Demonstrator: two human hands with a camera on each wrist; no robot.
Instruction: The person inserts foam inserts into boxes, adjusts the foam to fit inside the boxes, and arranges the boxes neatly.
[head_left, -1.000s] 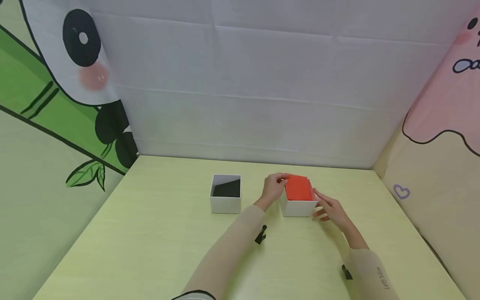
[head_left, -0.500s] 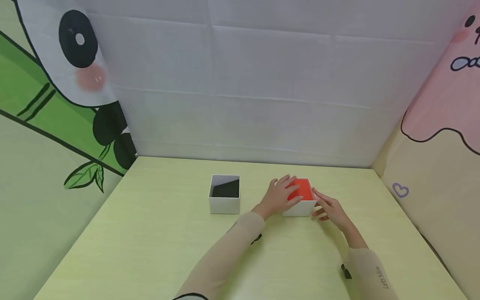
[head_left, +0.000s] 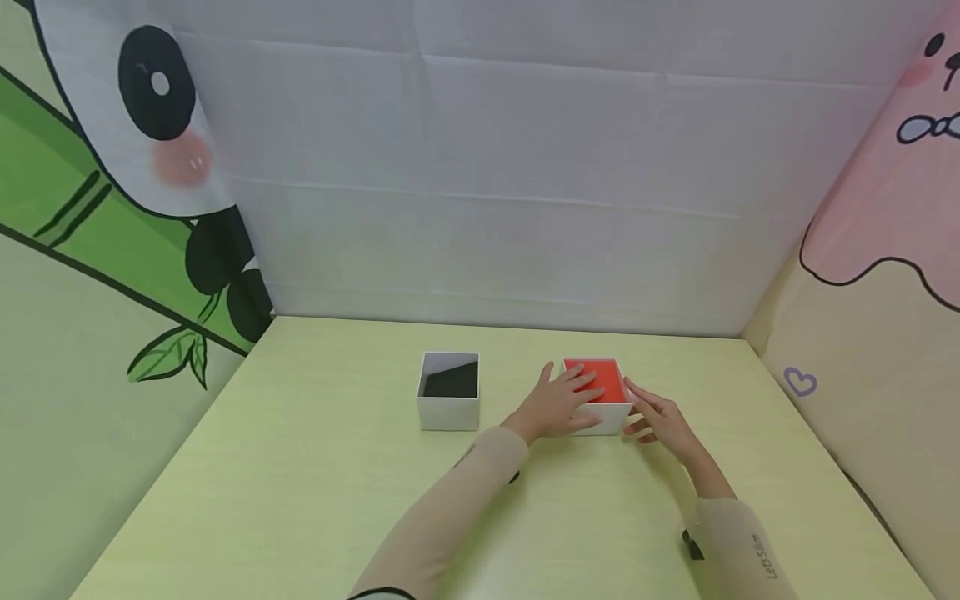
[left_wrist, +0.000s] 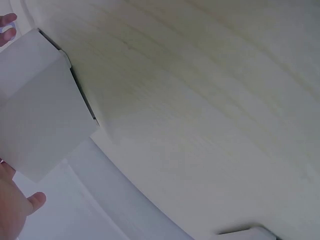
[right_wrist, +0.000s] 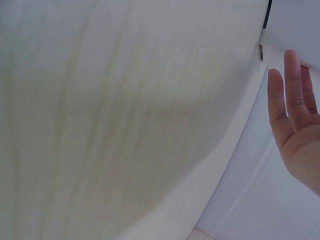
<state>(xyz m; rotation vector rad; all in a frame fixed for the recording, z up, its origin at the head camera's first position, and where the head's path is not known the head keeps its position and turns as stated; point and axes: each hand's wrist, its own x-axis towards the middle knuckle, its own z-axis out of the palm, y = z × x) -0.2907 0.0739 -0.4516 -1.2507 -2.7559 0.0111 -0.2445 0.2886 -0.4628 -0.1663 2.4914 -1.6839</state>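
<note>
A white box (head_left: 617,419) stands on the table with a flat red square piece (head_left: 613,382) lying inside its rim. Over the red piece my left hand (head_left: 557,407) spreads its straight fingers, coming in from the left and covering the box's near left corner. My right hand (head_left: 665,421) is beside the box's right wall, its fingertips right at the rim and its other fingers loosely extended. In the left wrist view the box's plain outer side (left_wrist: 45,115) shows, with part of my left hand (left_wrist: 11,210) beyond it. The right wrist view shows extended fingers (right_wrist: 295,90) near the box.
Left of this box stands a second white box (head_left: 448,413) of like size, without a lid, its inside partly black. Both are on the pale yellow table (head_left: 315,467). A white cloth wall (head_left: 480,250) rises behind the table, and printed side walls flank it.
My left hand has let go of the red piece's left edge and moved over its top with fingers spread. The red piece now sits lower in the box. My right hand has stayed put.
</note>
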